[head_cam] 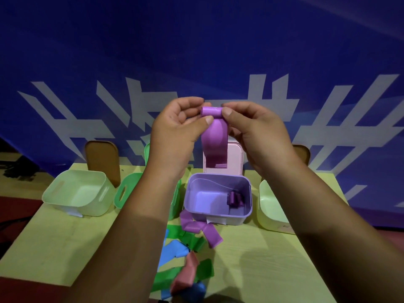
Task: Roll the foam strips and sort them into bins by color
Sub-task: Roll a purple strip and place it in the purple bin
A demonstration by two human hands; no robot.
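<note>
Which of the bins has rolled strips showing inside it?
The purple bin in the middle: dark purple rolls lie against its right wall. No rolls show in the others.

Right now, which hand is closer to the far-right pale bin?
Right. The right hand is raised just left of the pale bin; the left hand is farther left, past the purple strip.

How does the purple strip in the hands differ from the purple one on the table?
The held purple strip is raised, pinched by the left hand and right hand; the loose purple strip lies on the table. The held one is rolled at its top; the loose one is crumpled. Both are purple.
</note>
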